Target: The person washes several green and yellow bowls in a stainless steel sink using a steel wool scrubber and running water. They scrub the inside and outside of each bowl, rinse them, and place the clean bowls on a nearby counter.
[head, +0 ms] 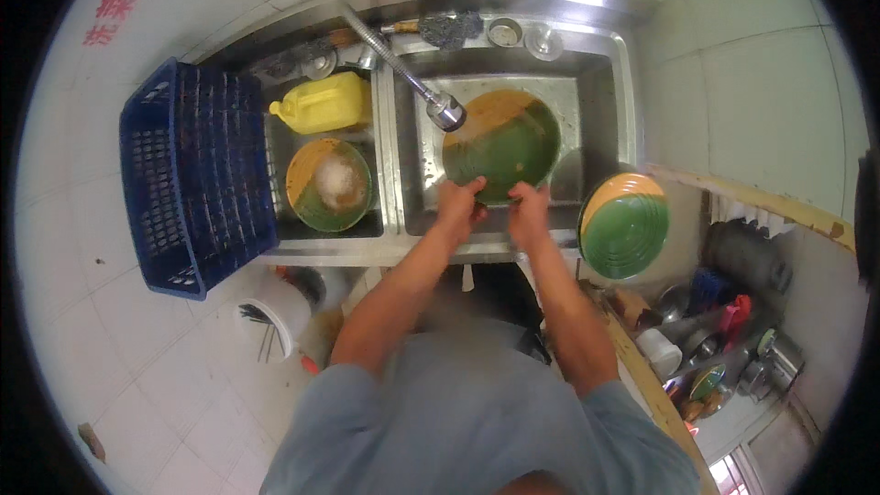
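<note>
A large round plate (522, 137), green with an orange section, lies in the right basin (595, 117) of a stainless steel sink, its near edge towards me. My left hand (459, 207) grips that near rim at the left, thumb on top. A short way along the same rim, my right hand (528, 213) pinches the edge too. Above the plate's upper left part hangs the chrome head of a flexible faucet (445, 112). Whether water runs from it is hard to tell. A small pale speck shows on the plate's green surface.
The left basin holds a yellow plastic jug (326, 103) and a green-and-orange bowl (302, 185) with whitish contents. A blue plastic crate (227, 172) stands on its side at left. Another green-and-orange plate (624, 237) rests by the sink's right edge. Steel wool (450, 29) lies behind.
</note>
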Motion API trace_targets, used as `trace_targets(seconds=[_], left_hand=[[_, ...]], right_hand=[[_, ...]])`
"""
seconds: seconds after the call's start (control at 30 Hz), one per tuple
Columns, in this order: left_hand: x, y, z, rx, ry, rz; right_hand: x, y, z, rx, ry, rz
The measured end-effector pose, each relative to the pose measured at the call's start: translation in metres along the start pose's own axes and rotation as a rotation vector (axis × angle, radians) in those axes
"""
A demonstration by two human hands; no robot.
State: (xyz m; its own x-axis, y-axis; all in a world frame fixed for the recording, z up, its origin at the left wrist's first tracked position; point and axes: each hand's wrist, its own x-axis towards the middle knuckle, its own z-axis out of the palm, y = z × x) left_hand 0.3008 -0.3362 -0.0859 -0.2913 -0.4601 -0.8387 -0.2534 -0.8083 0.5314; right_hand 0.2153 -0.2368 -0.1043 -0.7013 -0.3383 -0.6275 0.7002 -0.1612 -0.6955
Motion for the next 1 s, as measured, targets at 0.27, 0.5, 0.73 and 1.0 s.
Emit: trace_targets(seconds=[0.27, 0.5, 0.73, 1.0], left_hand=[[0.023, 0.016, 0.003, 0.098, 0.063, -0.034], [0.045, 0.031, -0.026, 0.062, -0.241, 0.020], [0.131, 0.062, -0.070, 0.691, -0.258, 0.336], [0.155, 0.217, 0.006, 1.509, 0.269, 1.688]], right_hand=[[0.010, 0.007, 0.018, 0.130, 0.061, -0.030], [0.012, -0.003, 0.022, 0.127, 0.043, 0.149], [0.016, -0.062, 0.019, -0.145, -0.147, 0.346], [-0.002, -0.059, 0.037, -0.525, 0.008, 0.209]])
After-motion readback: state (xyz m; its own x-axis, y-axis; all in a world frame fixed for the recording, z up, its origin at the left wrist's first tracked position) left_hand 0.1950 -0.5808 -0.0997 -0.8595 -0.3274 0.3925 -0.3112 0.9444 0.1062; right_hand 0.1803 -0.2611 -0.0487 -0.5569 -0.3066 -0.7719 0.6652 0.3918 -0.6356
